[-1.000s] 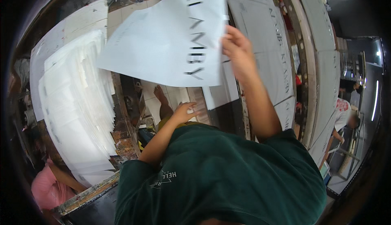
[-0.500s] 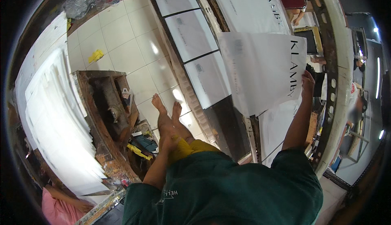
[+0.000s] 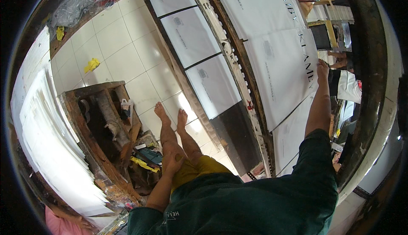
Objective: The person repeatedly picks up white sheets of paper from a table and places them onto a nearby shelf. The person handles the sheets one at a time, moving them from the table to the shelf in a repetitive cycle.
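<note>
Fingers of the right hand [image 3: 323, 71] touch a white sheet [image 3: 278, 75]; clamped or not, I can't tell. The left hand [image 3: 173, 163] rests on a bare leg [image 3: 167, 133], finger spread unclear.

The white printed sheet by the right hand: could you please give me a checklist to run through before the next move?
1. White printed sheet lying flat: ok, no large fold shows.
2. Right hand at the sheet's edge: ok, it is at the lettered side.
3. Right hand's grip released: cannot tell, the fingertips are too small to judge.
4. Left hand clear of the sheet: ok, it is down by the legs.
5. Stack of white sheets evenly squared: not ok, the edges are fanned out.
6. Tiled floor free of scraps: not ok, a crumpled yellow scrap lies there.
</note>
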Available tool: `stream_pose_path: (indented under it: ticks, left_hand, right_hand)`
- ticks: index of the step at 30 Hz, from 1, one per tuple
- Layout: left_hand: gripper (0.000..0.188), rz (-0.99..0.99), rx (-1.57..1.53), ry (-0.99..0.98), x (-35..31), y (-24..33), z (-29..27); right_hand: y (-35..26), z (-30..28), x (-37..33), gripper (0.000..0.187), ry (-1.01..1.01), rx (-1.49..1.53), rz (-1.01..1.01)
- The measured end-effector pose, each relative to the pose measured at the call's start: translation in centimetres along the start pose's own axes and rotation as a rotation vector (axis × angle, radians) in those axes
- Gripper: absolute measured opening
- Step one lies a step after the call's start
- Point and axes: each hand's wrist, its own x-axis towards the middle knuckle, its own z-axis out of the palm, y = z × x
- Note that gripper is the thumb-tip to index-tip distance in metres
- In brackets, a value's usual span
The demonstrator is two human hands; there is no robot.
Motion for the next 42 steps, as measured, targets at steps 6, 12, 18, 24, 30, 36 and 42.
stream_pose_path:
  ticks: [6,12,18,24,30,36,42]
  left_hand:
    - [0.042,-0.103,0.194,-0.101,0.3,0.2,-0.2]
    - [0.042,0.01,0.195,-0.007,0.7,-1.0,0.4]
    - [0.043,-0.081,0.212,-0.09,1.0,-0.3,-0.1]
    - [0.043,-0.076,0.214,-0.083,1.1,-1.2,0.5]
    - [0.043,-0.104,0.181,-0.125,1.2,-0.3,-0.2]
    - [0.045,-0.132,0.195,-0.15,1.2,0.0,-0.3]
    - [0.044,-0.101,0.181,-0.151,1.0,-0.2,-0.1]
  right_hand:
    - [-0.1,-0.3,1.3,0.034,-0.075,0.028,-0.044]
    - [2.5,-0.6,2.5,0.032,-0.082,0.097,-0.12]
    - [0.1,0.6,1.5,0.038,-0.011,-0.002,-0.034]
    - [-1.7,1.1,0.4,0.036,-0.012,-0.029,0.0]
    - [-2.8,1.4,-0.8,0.041,0.004,-0.051,-0.014]
    - [-3.5,1.9,-0.3,0.042,0.035,-0.063,-0.015]
    - [-1.5,1.5,1.1,0.041,0.025,-0.167,-0.039]
